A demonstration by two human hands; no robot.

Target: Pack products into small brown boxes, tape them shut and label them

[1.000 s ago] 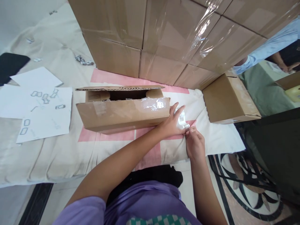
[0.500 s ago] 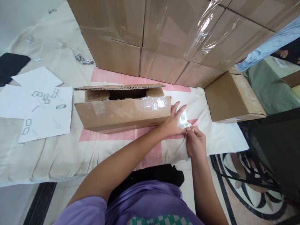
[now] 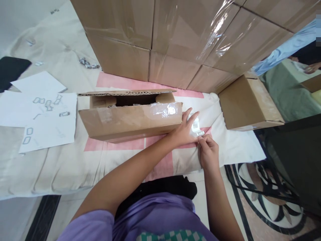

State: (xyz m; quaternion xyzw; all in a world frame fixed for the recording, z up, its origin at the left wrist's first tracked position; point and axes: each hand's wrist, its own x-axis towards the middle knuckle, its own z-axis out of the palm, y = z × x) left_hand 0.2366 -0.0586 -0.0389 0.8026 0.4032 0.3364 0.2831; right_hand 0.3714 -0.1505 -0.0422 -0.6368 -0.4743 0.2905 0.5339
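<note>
My left hand (image 3: 184, 133) lies on the cloth beside the carton's right end, its fingers stretched and spread. Between its fingers and thumb is a glossy pale piece (image 3: 195, 124), film-like, with a small grey-edged rectangle at its near end. My right hand (image 3: 209, 150) pinches at that near end, thumb against forefinger, close to my left thumb. How much of the piece is within the pinch is hidden. The open cardboard carton (image 3: 130, 122) has its flaps up and some clear tape on its front; its inside is mostly dark.
Behind stands a tall stack of taped cartons (image 3: 173, 67). Another carton (image 3: 243, 103) sits at the right. White sheets (image 3: 54, 125) with small grey-outlined rectangles lie left, near a dark flat item (image 3: 13, 72) and small scraps (image 3: 87, 63). Another person's hand (image 3: 312, 68) shows far right.
The near end of the glossy piece lies slightly flatter, with its small rectangle more visible. My right hand has shifted slightly left. The other person's hand at far right has moved.
</note>
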